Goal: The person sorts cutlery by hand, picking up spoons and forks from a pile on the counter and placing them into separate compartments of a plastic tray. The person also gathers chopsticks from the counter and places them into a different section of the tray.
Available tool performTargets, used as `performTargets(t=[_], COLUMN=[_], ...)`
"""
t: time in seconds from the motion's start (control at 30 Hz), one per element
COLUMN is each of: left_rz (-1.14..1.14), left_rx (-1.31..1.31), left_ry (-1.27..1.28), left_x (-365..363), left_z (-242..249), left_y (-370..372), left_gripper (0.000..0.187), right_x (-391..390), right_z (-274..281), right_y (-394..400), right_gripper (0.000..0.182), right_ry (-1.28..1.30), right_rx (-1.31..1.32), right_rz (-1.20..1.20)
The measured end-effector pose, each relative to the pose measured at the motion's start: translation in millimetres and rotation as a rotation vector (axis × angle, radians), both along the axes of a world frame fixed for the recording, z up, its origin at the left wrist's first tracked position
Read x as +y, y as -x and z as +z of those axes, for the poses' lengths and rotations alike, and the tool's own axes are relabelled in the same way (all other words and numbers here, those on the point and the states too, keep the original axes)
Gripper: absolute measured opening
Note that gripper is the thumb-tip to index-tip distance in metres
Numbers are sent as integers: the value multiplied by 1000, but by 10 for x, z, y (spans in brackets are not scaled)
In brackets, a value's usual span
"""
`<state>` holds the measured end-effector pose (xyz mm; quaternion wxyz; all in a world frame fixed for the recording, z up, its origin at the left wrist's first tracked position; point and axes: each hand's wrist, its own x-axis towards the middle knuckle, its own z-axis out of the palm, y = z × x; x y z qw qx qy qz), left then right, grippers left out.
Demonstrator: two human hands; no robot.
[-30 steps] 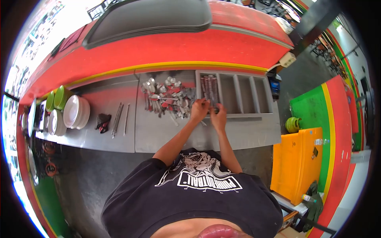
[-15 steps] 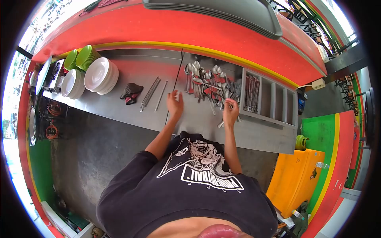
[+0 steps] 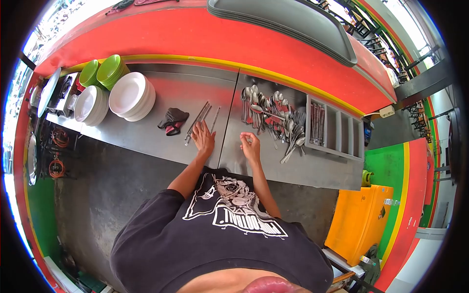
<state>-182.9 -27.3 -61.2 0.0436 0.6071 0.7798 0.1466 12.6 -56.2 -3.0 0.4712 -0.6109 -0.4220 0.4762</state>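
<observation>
My left hand (image 3: 203, 140) is open, fingers stretched over the lower end of a few long thin metal utensils (image 3: 201, 113) on the steel counter. A single slim utensil (image 3: 215, 118) lies just right of them. My right hand (image 3: 250, 146) is above the counter, left of a heap of spoons and forks (image 3: 273, 112), apart from it. Its fingers are curled into a pinch; anything between them is too small or hidden to make out. A grey divided cutlery tray (image 3: 333, 128) borders the heap, with similar thin utensils (image 3: 317, 122) in its leftmost compartment.
A crumpled dark cloth (image 3: 173, 120) lies left of the thin utensils. White plates (image 3: 131, 96) and green bowls (image 3: 111, 71) are stacked farther left. Grey trays (image 3: 288, 24) rest on the red ledge (image 3: 185, 34). A yellow box (image 3: 359, 222) stands below the counter at right.
Both hands have moved left along the counter. My right hand has left the cutlery heap, and my left hand has come over the thin utensils. The camera view has shifted slightly.
</observation>
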Motion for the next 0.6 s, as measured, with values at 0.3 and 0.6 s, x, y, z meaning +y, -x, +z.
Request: performTargets(t=[0.3,0.6], left_rz=[-102,-45], left_rx=[32,-168], left_ry=[9,225], left_x=[119,214], left_z=[-111,85], left_y=[184,-257], left_gripper=[29,19], right_x=[-19,-116], right_z=[-106,-433], right_y=[325,174], right_gripper=[22,30], right_ry=[32,105], right_rx=[-9,-221], right_rz=[79,206])
